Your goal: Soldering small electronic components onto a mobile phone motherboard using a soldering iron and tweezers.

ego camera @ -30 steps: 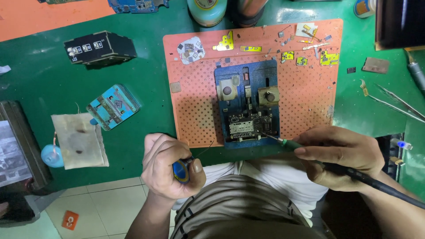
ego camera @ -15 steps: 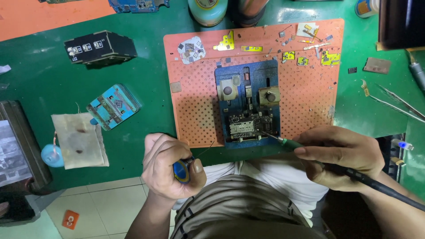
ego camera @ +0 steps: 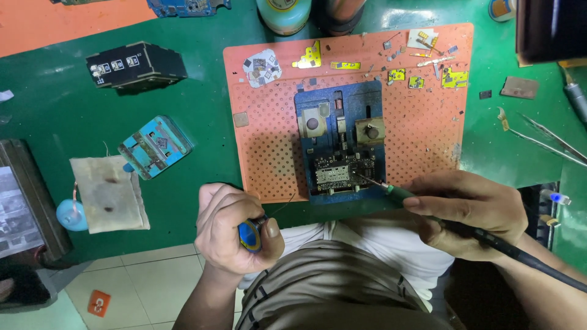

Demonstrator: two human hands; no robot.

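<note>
A small dark circuit board is clamped at the lower end of a blue holder, which lies on an orange perforated mat on the green surface. The fine metal tip of a soldering iron is set against the right part of the board. The iron is gripped like a pen by the right hand, which is closed around its green collar, with the thumb and forefinger forward and the wrist resting at the near edge of the surface; one black cable is seen running back from the hand along the forearm. The left hand is curled into a loose fist just off the near edge of the surface, closed around a blue spool with a yellow centre, the thumb pressed against it. A thin wire is drawn from the fist towards the holder.

Two brass-coloured clamps with round knobs are counted on the holder above the board. Several small yellow pieces and loose chips are scattered along the far edge of the mat. To the left, one light-blue fixture, one stained pad and one black box are laid well apart from the hands. Tweezers are laid at the right.
</note>
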